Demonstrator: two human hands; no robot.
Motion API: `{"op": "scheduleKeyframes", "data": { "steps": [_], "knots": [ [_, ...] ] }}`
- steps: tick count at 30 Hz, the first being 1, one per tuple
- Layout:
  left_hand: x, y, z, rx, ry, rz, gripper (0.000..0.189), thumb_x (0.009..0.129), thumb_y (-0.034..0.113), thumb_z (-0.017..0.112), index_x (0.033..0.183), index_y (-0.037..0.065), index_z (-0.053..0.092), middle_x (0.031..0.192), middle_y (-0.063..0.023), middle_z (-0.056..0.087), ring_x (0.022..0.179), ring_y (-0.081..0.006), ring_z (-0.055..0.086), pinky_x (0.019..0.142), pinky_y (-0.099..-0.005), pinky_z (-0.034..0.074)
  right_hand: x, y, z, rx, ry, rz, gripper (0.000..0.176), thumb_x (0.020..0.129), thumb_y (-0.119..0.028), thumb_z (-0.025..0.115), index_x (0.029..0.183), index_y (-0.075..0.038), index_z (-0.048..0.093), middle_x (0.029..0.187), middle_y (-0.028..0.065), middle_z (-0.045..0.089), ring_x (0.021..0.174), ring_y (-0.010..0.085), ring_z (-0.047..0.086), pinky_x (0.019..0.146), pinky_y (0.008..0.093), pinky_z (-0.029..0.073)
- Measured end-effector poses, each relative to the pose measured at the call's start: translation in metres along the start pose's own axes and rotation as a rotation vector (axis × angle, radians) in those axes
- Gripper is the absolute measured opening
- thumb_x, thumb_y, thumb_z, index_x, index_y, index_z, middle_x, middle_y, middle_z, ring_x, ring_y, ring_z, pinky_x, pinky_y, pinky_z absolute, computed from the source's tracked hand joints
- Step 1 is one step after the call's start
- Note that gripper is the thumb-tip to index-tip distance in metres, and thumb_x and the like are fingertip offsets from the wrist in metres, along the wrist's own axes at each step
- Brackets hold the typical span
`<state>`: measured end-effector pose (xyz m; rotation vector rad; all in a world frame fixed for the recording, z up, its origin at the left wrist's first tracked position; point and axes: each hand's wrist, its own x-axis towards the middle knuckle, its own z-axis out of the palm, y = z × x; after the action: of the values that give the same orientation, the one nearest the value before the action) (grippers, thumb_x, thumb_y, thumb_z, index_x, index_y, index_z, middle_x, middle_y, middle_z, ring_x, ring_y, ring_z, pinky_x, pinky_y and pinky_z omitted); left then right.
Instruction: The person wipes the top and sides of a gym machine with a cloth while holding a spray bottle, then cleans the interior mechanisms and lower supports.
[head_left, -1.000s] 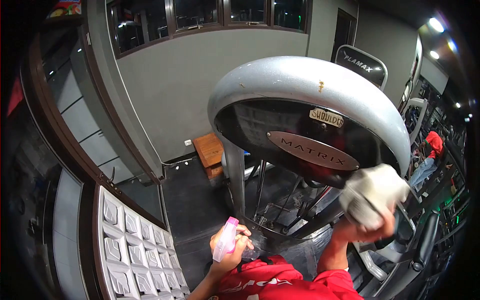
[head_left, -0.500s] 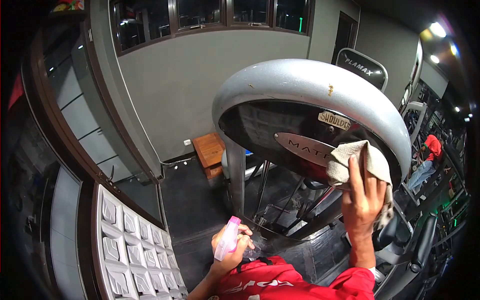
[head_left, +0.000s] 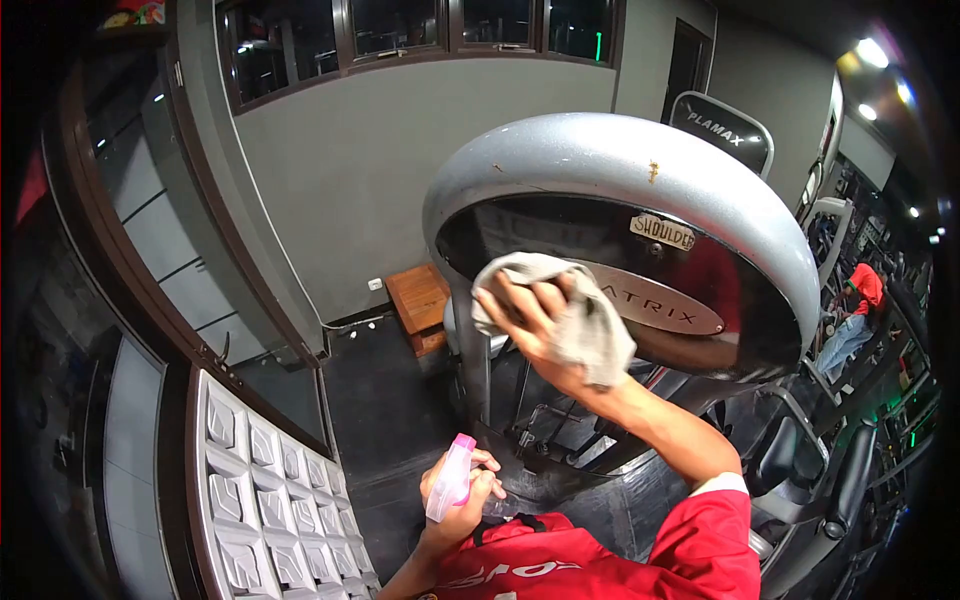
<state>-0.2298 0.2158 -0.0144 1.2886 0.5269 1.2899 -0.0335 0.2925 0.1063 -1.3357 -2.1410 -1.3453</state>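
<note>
Right hand (head_left: 540, 335), mid-frame: your fingers are bent and slightly spread over a pale cloth (head_left: 603, 335), which you have hold of. The cloth sits at the left end of the black panel (head_left: 745, 285) and covers the left part of the oval nameplate (head_left: 655, 308). It looks to be against the surface; the contact itself is hidden.

Left hand (head_left: 468, 512), lower centre: your fingers are curled closed round a pink-topped bottle (head_left: 453, 482), pink end up the frame. Its lower part is hard to make out.

Key relation: the panel's long axis slopes from upper left to lower right, and the nameplate follows it. Your right hand is nearer, at the left end, with most of the panel off to its right. Your left hand is well apart, below; from there the panel lies up and to the right.

Outward: silver rim (head_left: 600, 150) arching over the panel; "SHOULDER" label (head_left: 662, 232) just above the nameplate; wooden box (head_left: 418, 308) left of the cloth; 1 person (head_left: 858, 300) in a red top, far right, well apart from your 2 hands.
</note>
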Motion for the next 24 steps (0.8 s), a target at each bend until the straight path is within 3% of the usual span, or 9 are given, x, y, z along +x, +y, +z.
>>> {"op": "scheduleKeyframes", "data": {
  "steps": [4,6,7,9,11,13,16,21,24],
  "knots": [
    [-0.004,0.001,-0.004,0.038,0.032,0.012,0.012,0.083,-0.006,0.053,0.095,-0.007,0.053,0.083,-0.0127,0.061,0.063,-0.0163,0.065,0.058,-0.0270,0.053,0.047,-0.016,0.021,-0.022,-0.018,-0.001,0.047,0.073,-0.020,0.056,0.119,-0.013,0.053,0.115,0.0065,0.051,0.108,0.0226,0.049,0.087,0.0390,0.045],
    [-0.008,-0.002,-0.009,0.113,-0.047,0.049,0.018,0.090,0.000,0.049,0.107,-0.004,0.048,0.092,-0.0165,0.056,0.063,-0.0214,0.064,0.066,-0.0364,0.056,0.058,-0.023,0.047,-0.020,0.002,0.027,0.043,0.076,-0.019,0.054,0.118,-0.010,0.054,0.115,0.0084,0.052,0.106,0.0252,0.049,0.090,0.0389,0.043],
    [-0.010,-0.001,-0.007,0.115,-0.041,0.046,0.018,0.090,0.000,0.049,0.107,-0.004,0.048,0.092,-0.0165,0.056,0.063,-0.0214,0.064,0.066,-0.0364,0.056,0.061,-0.022,0.042,-0.012,-0.057,0.024,0.042,0.076,-0.018,0.054,0.117,-0.009,0.054,0.114,0.0088,0.052,0.105,0.0255,0.050,0.091,0.0391,0.042],
    [-0.009,0.004,-0.004,0.039,0.069,0.040,0.013,0.084,-0.006,0.052,0.096,-0.008,0.052,0.085,-0.0146,0.061,0.063,-0.0165,0.065,0.059,-0.0275,0.053,0.046,-0.024,0.048,0.001,0.079,0.020,0.045,0.076,-0.017,0.052,0.121,-0.008,0.053,0.121,0.0126,0.051,0.118,0.0295,0.045,0.099,0.0430,0.036],
    [-0.009,0.005,-0.002,0.040,0.065,0.044,0.013,0.084,-0.006,0.052,0.097,-0.008,0.052,0.085,-0.0145,0.061,0.063,-0.0166,0.065,0.060,-0.0276,0.053,0.039,-0.016,0.032,0.140,-0.035,0.017,0.051,0.076,-0.017,0.052,0.127,-0.008,0.048,0.127,0.0142,0.047,0.123,0.0322,0.042,0.101,0.0463,0.034],
    [-0.006,0.004,-0.002,0.034,0.051,0.047,0.014,0.084,-0.006,0.052,0.098,-0.008,0.052,0.085,-0.0145,0.061,0.064,-0.0166,0.065,0.060,-0.0277,0.053,0.010,-0.019,0.005,-0.011,0.037,0.111,0.056,0.073,-0.015,0.054,0.129,-0.010,0.049,0.128,0.0116,0.049,0.120,0.0283,0.046,0.105,0.0470,0.028],
    [-0.002,-0.002,0.000,0.013,0.027,0.052,0.014,0.084,-0.006,0.053,0.098,-0.008,0.052,0.085,-0.0137,0.061,0.064,-0.0164,0.065,0.060,-0.0273,0.053,-0.020,-0.001,-0.021,0.155,-0.005,0.128,0.053,0.071,-0.015,0.057,0.124,-0.018,0.055,0.117,0.0078,0.056,0.109,0.0243,0.052,0.107,0.0462,0.024],
    [0.006,0.000,0.006,-0.001,-0.028,-0.032,0.014,0.084,-0.006,0.053,0.097,-0.007,0.053,0.085,-0.0130,0.061,0.065,-0.0156,0.065,0.060,-0.0262,0.053,-0.096,0.031,-0.059,-0.073,0.093,0.270,0.036,0.073,-0.021,0.063,0.107,-0.028,0.067,0.104,0.0054,0.057,0.092,0.0198,0.054,0.109,0.0497,0.022],
    [0.010,-0.005,0.005,-0.009,-0.040,-0.036,0.013,0.084,-0.006,0.053,0.097,-0.007,0.053,0.084,-0.0128,0.061,0.065,-0.0154,0.065,0.060,-0.0262,0.053,-0.150,0.049,-0.059,-0.150,0.319,0.388,0.028,0.072,-0.014,0.069,0.099,-0.021,0.069,0.109,0.0104,0.056,0.107,0.0299,0.052,0.108,0.0515,0.026]
  ]
}}
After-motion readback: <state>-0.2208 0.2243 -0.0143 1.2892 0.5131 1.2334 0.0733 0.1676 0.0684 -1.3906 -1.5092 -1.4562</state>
